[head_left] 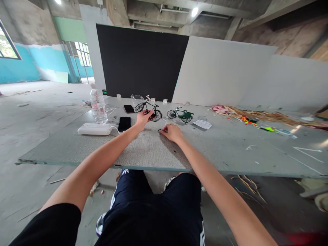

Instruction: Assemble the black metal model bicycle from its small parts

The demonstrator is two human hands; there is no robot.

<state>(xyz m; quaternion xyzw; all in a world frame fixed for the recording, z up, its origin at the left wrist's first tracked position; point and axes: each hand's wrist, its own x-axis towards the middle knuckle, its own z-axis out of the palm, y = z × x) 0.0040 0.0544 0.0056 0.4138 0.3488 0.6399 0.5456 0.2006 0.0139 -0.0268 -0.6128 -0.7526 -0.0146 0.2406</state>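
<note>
A black model bicycle (155, 115) is gripped near its lower middle by my left hand (144, 120), tilted and apparently raised off the table. Low over the tabletop, my right hand (172, 132) has its thumb and fingers pinched on a small dark piece (161, 130), too small to name. Behind that hand stands a green model bicycle (186, 117), upright on the table, with nobody touching it. A printed paper slip (202, 124) lies just right of the green bicycle.
On the grey table (143, 150), a water bottle (98, 107), a white power strip or charger (94, 129) and two phones, one nearer (124, 123) and one farther (128, 109), are at left. Brown strips (266, 118) and colourful bits lie right. A black panel (140, 61) stands behind.
</note>
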